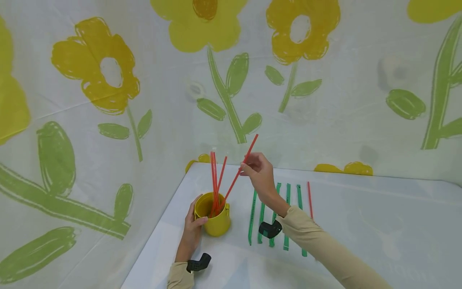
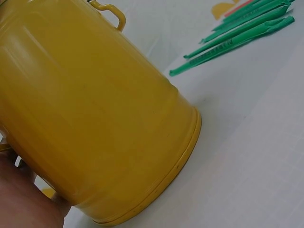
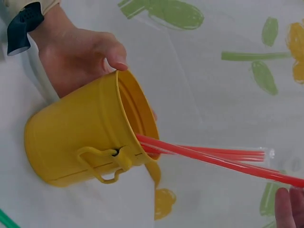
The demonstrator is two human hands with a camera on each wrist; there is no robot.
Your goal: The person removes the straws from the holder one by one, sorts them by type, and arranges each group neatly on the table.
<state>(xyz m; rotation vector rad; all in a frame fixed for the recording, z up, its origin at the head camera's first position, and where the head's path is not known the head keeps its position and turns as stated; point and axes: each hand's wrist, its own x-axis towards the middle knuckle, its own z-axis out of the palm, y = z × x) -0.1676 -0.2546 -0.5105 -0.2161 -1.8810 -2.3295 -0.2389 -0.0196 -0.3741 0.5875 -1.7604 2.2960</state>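
A yellow metal pail with small side handles stands on the table, its mouth tilted somewhat in the right wrist view. My left hand grips its left side, thumb at the rim. Several red straws stick up out of the pail, some bunched with a clear film at their tips. Up and to the right, my right hand pinches the upper part of one red straw, which leans to the right with its lower end inside the pail. The pail's bottom inside is hidden.
Several green straw-shaped wrapped sticks lie in a row on the white table, right of the pail, partly under my right forearm. A red straw lies past them. A flower-printed cloth hangs behind and at left.
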